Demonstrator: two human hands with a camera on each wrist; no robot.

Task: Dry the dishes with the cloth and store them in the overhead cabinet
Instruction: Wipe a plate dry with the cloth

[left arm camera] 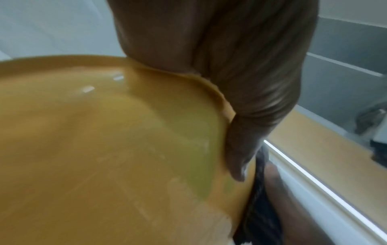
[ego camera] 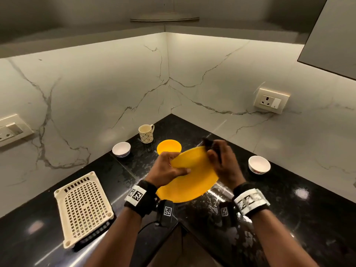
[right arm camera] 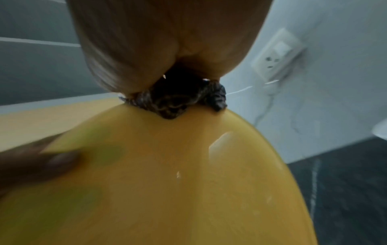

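Observation:
A large yellow plate (ego camera: 192, 176) (left arm camera: 94, 149) (right arm camera: 188, 182) is held tilted above the black counter (ego camera: 289, 209). My left hand (ego camera: 167, 168) (left arm camera: 220, 69) grips its left rim, thumb on top. My right hand (ego camera: 221, 160) (right arm camera: 167, 41) holds a dark patterned cloth (ego camera: 209, 144) (right arm camera: 178, 102) (left arm camera: 257, 207) bunched against the plate's far right rim. On the counter behind stand a small yellow bowl (ego camera: 169, 147), a patterned mug (ego camera: 146, 132), a white bowl (ego camera: 121, 149) to the left and another white bowl (ego camera: 259, 165) to the right.
A cream slotted dish rack (ego camera: 82, 207) lies on the counter at the near left. Marble walls meet in a corner behind, with a socket (ego camera: 270, 101) on the right wall. An open grey cabinet door (ego camera: 331, 35) hangs at the upper right.

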